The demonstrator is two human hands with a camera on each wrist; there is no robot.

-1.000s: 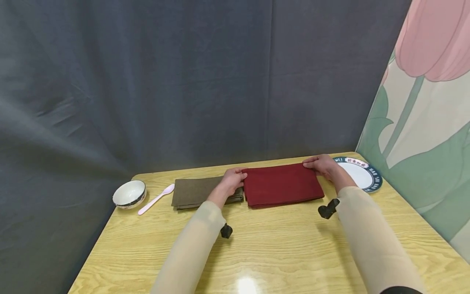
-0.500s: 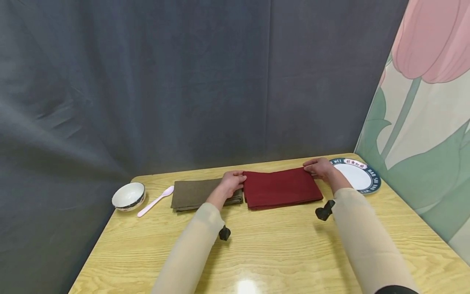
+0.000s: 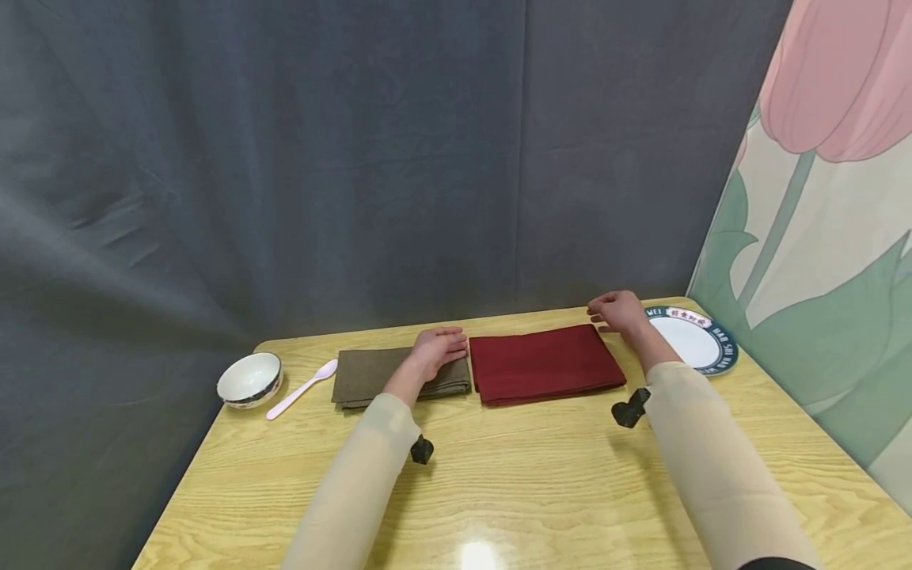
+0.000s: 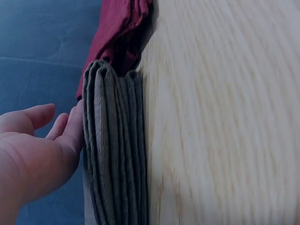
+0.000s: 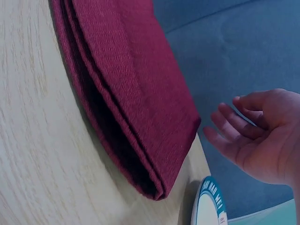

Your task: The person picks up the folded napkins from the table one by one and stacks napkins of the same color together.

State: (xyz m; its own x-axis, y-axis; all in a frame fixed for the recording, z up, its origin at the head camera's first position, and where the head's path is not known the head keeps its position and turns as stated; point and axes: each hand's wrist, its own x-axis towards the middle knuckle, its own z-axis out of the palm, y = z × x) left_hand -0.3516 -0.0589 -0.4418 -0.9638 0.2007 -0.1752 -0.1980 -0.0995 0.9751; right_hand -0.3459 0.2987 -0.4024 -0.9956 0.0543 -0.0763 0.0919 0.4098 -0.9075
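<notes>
Both hands have let go of the folded red cloth (image 3: 545, 364) since half a second ago: the left hand (image 3: 438, 348) has slid off its left edge onto the folded brown cloth (image 3: 370, 376), and the right hand (image 3: 618, 310) has lifted clear of the far right corner. The red cloth now lies flat and unheld at the middle of the wooden table (image 3: 534, 483), its left edge just beside the brown cloth's right edge.

The left hand rests palm-down on the brown cloth's right end, fingers straight and together, gripping nothing; the left wrist view shows its fingers (image 4: 70, 129) against the cloth's stacked folds (image 4: 115, 150). The right hand hovers at about 1 o'clock from the red cloth, fingers loosely curled and holding nothing, as the right wrist view shows (image 5: 262, 136), apart from the red folds (image 5: 126, 93).

At 9 o'clock from the brown cloth stands a white bowl (image 3: 250, 378) near the table's left edge; nothing can be seen inside it. A pink plastic spoon (image 3: 302, 388) lies between bowl and brown cloth, touching neither. At 3 o'clock from the right hand sits a white plate (image 3: 720, 360) with a dark blue rim, nothing on it, close to the table's far right corner.

The near half of the table, toward 6 o'clock, is bare wood.

The plate's rim carries white letters: "MEI" is readable at its far side, with further lettering too small to read.
</notes>
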